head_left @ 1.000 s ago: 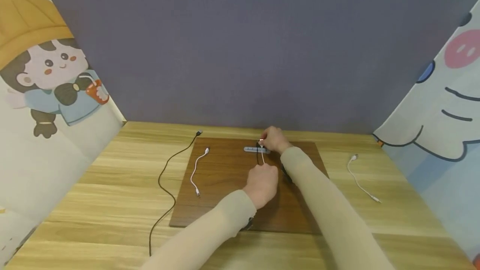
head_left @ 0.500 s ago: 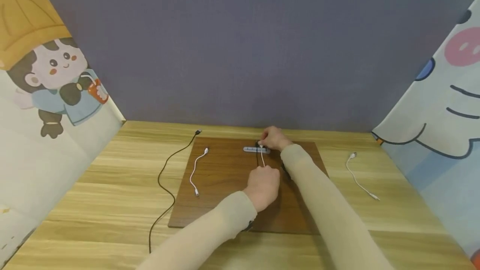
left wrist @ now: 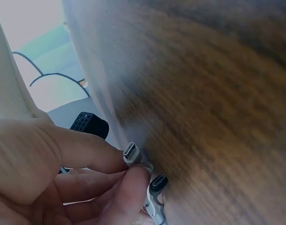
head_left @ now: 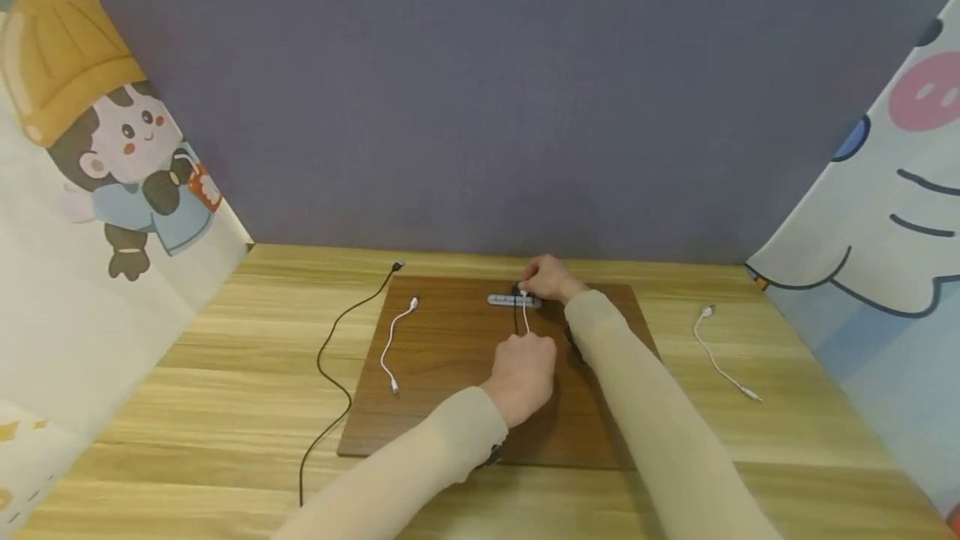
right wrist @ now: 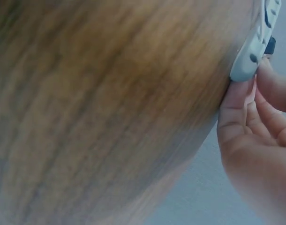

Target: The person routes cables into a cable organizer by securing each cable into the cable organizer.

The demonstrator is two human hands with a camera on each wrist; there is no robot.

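My left hand [head_left: 522, 373] pinches the white USB-C plug [left wrist: 132, 153] of a short white charging cable [head_left: 527, 319] between thumb and finger. Beside those fingertips is a black USB-C plug [left wrist: 158, 183]. The white cable runs up to a pale grey cable organizer [head_left: 502, 300] on the brown board, and a black cable [head_left: 515, 319] runs alongside it. At the organizer's right part, my right hand [head_left: 551, 278] pinches the white cable's upper end [head_left: 523, 291]. In the right wrist view its fingertips are right at the organizer's end [right wrist: 246, 65]; a black plug [right wrist: 271, 45] shows behind.
The brown board [head_left: 435, 415] lies on a wood-grain table [head_left: 225, 390]. A short white cable [head_left: 388, 347] rests on the board's left side. Further left lies a long black cable [head_left: 324, 357]; at right, another white cable [head_left: 716, 363]. A grey panel [head_left: 480, 107] stands behind.
Both hands stay almost in place; the white plug at the right hand's fingertips sits slightly lower against the organizer than a second ago. The head view shifts slightly.
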